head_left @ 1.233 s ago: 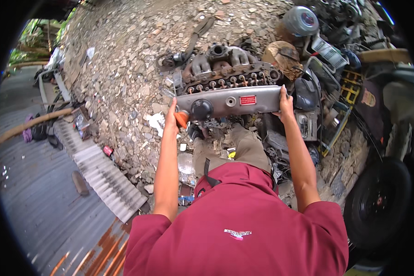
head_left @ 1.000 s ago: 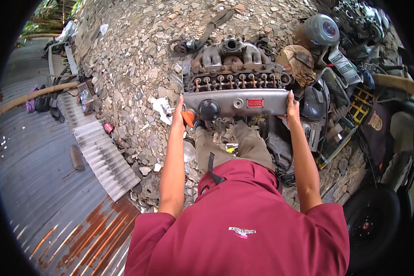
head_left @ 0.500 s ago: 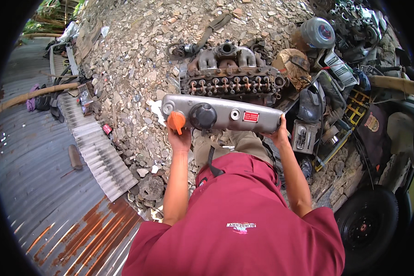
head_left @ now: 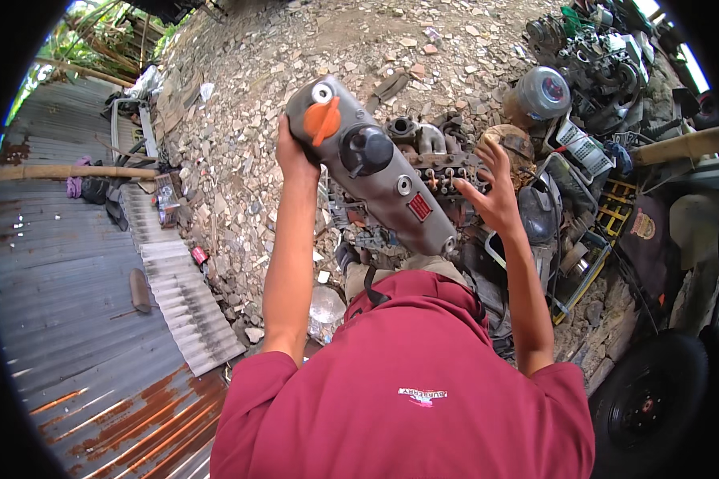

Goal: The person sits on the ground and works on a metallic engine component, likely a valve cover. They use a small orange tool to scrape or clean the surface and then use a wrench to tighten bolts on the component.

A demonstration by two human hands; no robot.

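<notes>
My left hand [head_left: 293, 152] grips the upper end of a long grey metal engine cover [head_left: 375, 172], which has an orange cap, a black round cap and a small red plate. The cover is raised and tilted, its far end pointing down to the right. My right hand [head_left: 497, 190] is off the cover, fingers spread, just right of its lower end. Behind the cover a rusty engine head [head_left: 435, 152] with ports lies on the gravel.
Stony ground [head_left: 295, 64] stretches ahead. Corrugated metal sheets [head_left: 80, 303] lie at the left. Engine parts, a round canister [head_left: 542, 92] and a yellow crate [head_left: 615, 207] crowd the right, with a black tyre [head_left: 651, 403] at the lower right.
The cover was held level over the engine head with both hands. It has been lifted and swung up at its left end, and my right hand has let go.
</notes>
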